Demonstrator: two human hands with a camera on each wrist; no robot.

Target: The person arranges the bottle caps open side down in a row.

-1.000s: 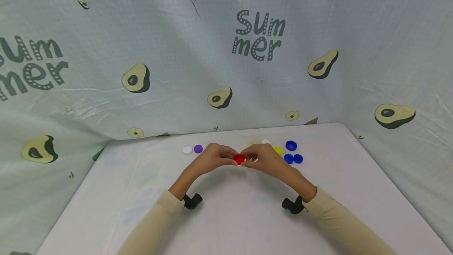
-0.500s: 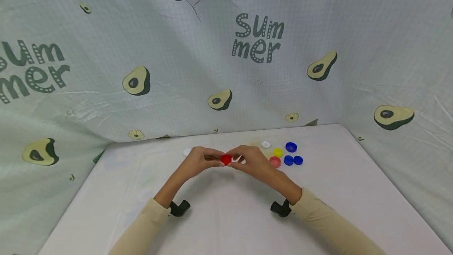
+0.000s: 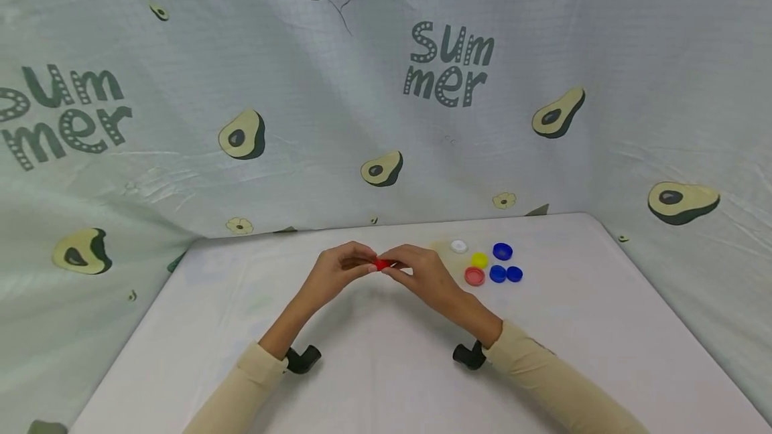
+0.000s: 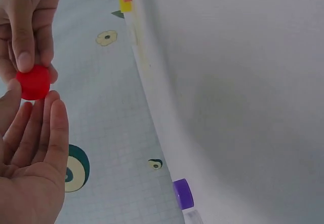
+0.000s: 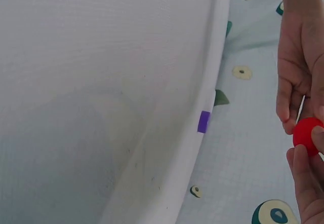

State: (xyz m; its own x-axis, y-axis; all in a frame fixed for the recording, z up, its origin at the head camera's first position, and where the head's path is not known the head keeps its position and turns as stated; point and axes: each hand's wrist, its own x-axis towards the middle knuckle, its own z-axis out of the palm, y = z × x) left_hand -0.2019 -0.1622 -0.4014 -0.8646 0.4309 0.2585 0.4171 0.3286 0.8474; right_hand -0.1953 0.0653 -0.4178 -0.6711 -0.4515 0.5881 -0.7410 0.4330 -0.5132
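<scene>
A small round red bottle cap [image 3: 381, 264] is held up above the table between both hands. My left hand [image 3: 338, 272] pinches its left side with thumb and fingertips, while my right hand [image 3: 425, 276] pinches the right side. The left wrist view shows the cap [image 4: 34, 83] as a plain red disc, with the thumb and stretched fingers of the left hand [image 4: 35, 173] around its lower edge. From the right wrist, the cap [image 5: 306, 136] is partly covered by fingertips.
On the white table [image 3: 374, 367], right of the hands, lie a white cap [image 3: 459, 246], a yellow cap [image 3: 479, 260], a lighter red cap [image 3: 474, 276] and several blue caps [image 3: 502, 251]. A purple cap [image 4: 183, 193] shows at the left. A printed cloth [image 3: 301, 86] hangs behind.
Both hands have moved left with the red cap, which has tilted and shows less of its face. The lighter red cap has come into view; the left hand now hides the white and purple caps.
</scene>
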